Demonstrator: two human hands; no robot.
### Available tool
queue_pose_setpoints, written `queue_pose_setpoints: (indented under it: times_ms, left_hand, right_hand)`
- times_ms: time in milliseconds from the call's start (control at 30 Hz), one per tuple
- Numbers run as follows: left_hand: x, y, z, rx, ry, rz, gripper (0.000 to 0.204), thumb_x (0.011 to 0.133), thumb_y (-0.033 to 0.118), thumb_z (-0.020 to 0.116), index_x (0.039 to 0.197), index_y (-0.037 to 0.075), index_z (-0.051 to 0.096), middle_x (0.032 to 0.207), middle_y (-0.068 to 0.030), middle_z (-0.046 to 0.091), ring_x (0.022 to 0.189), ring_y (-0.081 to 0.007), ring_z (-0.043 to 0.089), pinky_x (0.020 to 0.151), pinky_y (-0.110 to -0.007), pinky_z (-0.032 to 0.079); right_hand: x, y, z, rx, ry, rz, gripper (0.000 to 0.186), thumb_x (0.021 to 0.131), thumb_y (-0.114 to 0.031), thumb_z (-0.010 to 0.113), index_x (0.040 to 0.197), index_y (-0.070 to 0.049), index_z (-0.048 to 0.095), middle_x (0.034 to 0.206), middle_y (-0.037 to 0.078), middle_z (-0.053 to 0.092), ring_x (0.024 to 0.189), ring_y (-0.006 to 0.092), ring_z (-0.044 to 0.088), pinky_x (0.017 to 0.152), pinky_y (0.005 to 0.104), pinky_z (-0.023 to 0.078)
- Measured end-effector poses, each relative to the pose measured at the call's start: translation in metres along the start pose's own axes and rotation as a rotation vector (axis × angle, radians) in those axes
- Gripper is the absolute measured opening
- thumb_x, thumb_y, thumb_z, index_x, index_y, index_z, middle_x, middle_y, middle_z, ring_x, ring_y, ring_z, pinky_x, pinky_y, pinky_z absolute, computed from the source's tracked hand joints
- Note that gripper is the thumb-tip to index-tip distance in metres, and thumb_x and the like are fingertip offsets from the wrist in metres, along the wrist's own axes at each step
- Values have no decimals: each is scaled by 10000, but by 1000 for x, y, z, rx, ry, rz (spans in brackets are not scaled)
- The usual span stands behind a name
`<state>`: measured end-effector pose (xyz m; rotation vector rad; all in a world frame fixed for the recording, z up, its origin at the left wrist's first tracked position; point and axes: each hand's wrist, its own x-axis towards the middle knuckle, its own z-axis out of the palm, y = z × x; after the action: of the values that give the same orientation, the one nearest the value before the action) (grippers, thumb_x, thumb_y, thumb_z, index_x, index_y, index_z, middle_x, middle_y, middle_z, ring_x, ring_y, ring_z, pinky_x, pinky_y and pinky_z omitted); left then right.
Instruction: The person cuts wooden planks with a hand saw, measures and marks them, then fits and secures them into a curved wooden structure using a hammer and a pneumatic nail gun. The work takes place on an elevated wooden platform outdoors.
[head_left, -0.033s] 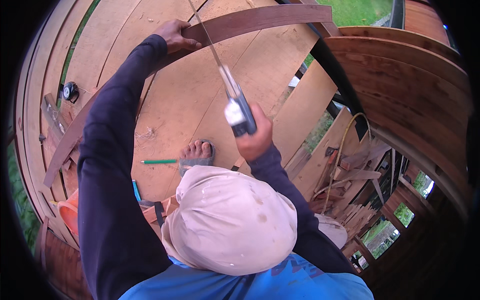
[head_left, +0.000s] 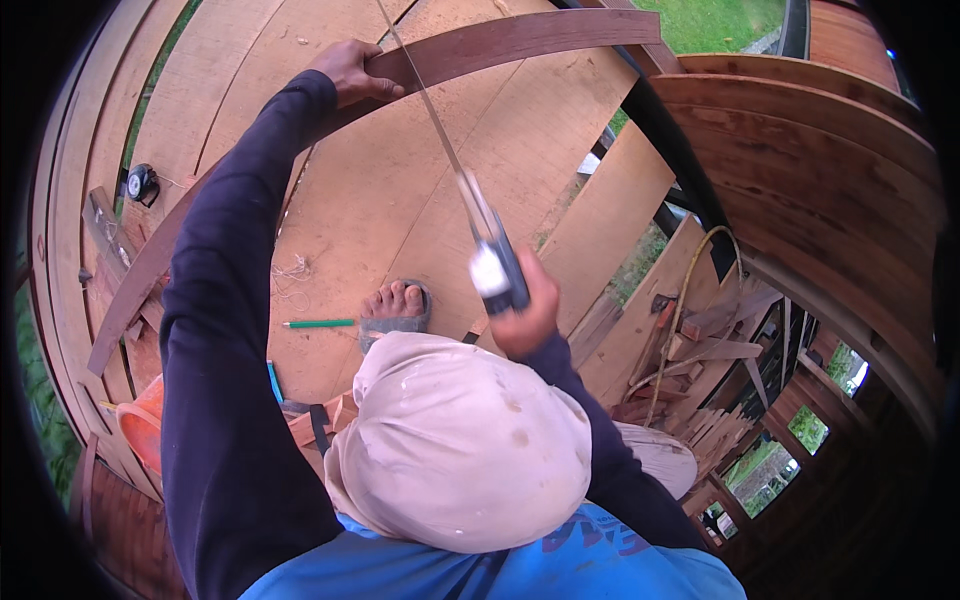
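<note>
A long reddish-brown wooden plank (head_left: 520, 45) runs in a curve from the upper right to the lower left, its middle hidden behind my left arm. My left hand (head_left: 358, 75) grips the plank near the top, thumb on the near edge. In my right hand (head_left: 533, 305) is the dark handle of a handsaw (head_left: 440, 130), blurred by motion. Its thin blade lies across the plank just right of my left hand. Where the blade's far tip ends is out of view.
A green pencil (head_left: 320, 323) lies on the pale boards (head_left: 350, 220) beside a sandalled foot (head_left: 397, 305). Left of my arm are a tape measure (head_left: 141, 184) and an orange bucket (head_left: 143, 420). Wood offcuts (head_left: 690, 375) and a yellowish hose (head_left: 680, 300) lie to the right. Gaps separate some boards.
My right hand has drawn the saw back toward me and slightly to the right. My left hand and the plank are nearly where they were.
</note>
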<state>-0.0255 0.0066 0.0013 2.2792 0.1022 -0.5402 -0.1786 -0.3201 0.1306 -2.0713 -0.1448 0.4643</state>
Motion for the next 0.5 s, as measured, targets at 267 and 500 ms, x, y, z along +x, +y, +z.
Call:
queue_pose_setpoints:
  times_ms: [267, 500]
  left_hand:
    - [-6, 13, 27, 68, 24, 65, 546, 706, 443, 831, 1037, 25, 715, 908, -172, 719, 853, -274, 689, 799, -379, 522]
    - [-10, -2, -15, -38, 15, 44, 537, 722, 417, 838, 1050, 12, 707, 901, -130, 727, 825, -223, 687, 781, -351, 520]
  right_hand:
    - [38, -1, 12, -81, 64, -41, 178, 766, -49, 638, 932, -21, 580, 719, 160, 577, 658, 186, 623, 615, 339, 493]
    - [-80, -1, -26, -39, 58, 51, 250, 788, -130, 700, 997, -5, 643, 784, 85, 688, 703, 162, 665, 660, 305, 524]
